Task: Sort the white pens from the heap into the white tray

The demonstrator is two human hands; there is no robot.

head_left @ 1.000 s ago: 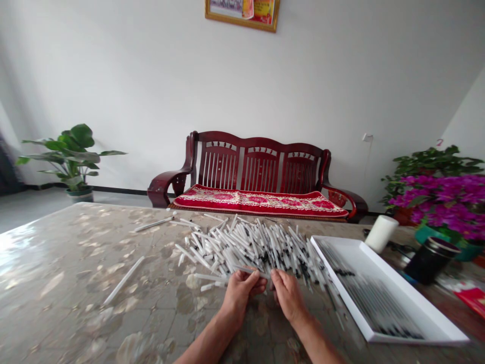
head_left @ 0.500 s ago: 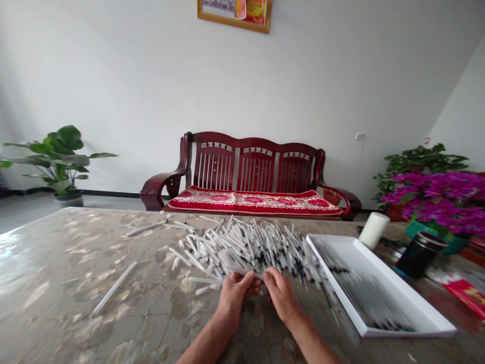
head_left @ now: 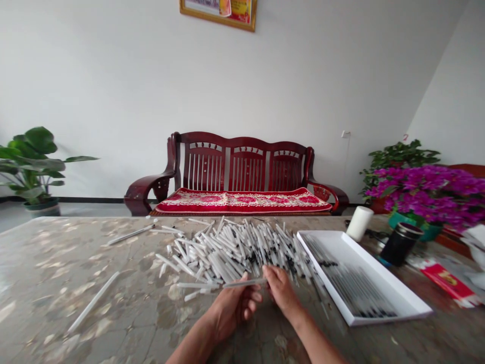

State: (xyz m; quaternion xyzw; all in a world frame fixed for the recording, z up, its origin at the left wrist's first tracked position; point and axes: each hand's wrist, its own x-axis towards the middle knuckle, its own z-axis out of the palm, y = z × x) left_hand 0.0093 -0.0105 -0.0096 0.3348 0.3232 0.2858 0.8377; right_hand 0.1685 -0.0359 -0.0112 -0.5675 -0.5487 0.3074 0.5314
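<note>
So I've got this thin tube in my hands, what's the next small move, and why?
I'd probably carry the thin tube toward the white tray with your right hand. That hand pinches one end, your left hand looks loosely open beneath, and the tray beside the pile already holds slender rods lined up.

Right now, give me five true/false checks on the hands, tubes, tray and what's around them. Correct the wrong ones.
1. The right hand holds a thin tube near one end. True.
2. The white tray is left of the pile. False: it is on the right.
3. A loose tube lies apart from the pile, to its left. True.
4. The black cup stands inside the white tray. False: it is outside.
5. The sofa has a red patterned seat cover. True.
</note>
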